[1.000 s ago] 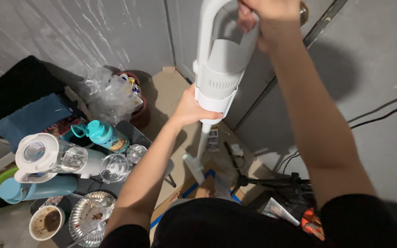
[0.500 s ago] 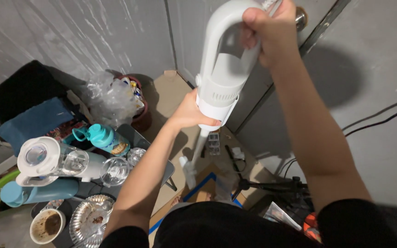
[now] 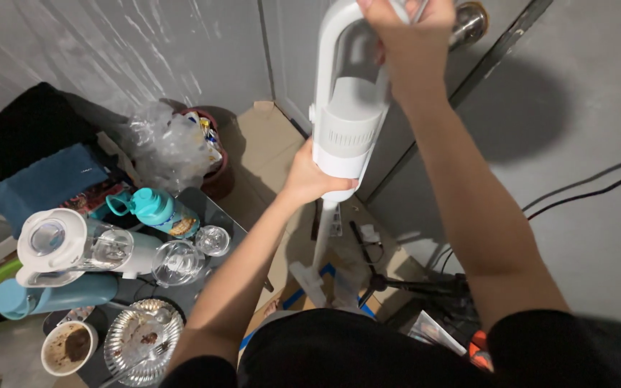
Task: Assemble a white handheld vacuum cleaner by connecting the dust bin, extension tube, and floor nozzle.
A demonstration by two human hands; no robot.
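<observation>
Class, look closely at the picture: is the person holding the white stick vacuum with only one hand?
No: the right hand grips the handle of the white stick vacuum at the top, while the left hand holds its body lower down.

Scuffed grey walls [image 3: 145, 50], grey door [image 3: 289, 50], perhaps cardboard flooring [image 3: 260, 154].

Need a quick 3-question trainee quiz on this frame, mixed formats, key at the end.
1. True or false: both hands hold the white stick vacuum.
2. Which hand grips the loop handle at the top: the left hand or the right hand?
3. Multiple choice: the teal bottle stands on the A) cardboard floor B) glass table C) blue cloth.

Key: 1 true. 2 right hand; the left hand steadies the lower body. 3 B.
</observation>
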